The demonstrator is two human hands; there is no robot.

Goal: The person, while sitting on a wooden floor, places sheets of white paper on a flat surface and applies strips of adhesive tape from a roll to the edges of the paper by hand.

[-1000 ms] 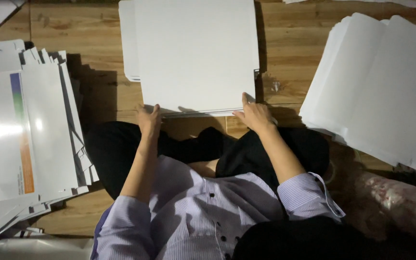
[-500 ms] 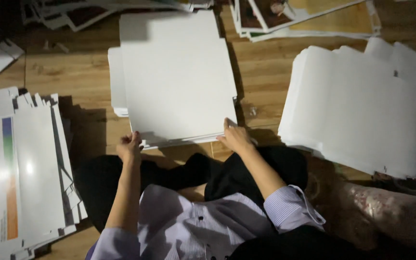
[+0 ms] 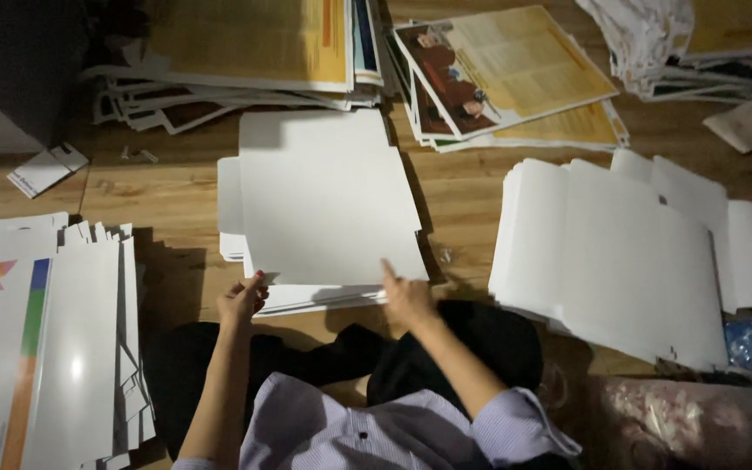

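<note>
A stack of white card sheets point(image 3: 324, 200) lies on the wooden floor point(image 3: 158, 187) straight ahead of me. My left hand point(image 3: 243, 298) pinches the near left corner of the top sheets, lifting the edge slightly. At the stack's near right edge rests my right hand point(image 3: 405, 294), index finger stretched out over the top sheet. My crossed legs in dark trousers sit just below the stack.
A second spread of white sheets point(image 3: 628, 252) lies to the right. Glossy sheets with colour stripes point(image 3: 36, 348) are stacked on the left. Printed yellow posters point(image 3: 515, 74) and more piles point(image 3: 245, 52) lie beyond. A small white card point(image 3: 47, 168) sits far left.
The view has tilted up, bringing the printed piles beyond into sight. My left hand has curled onto the stack's corner, and my right index finger now points over the top sheet.
</note>
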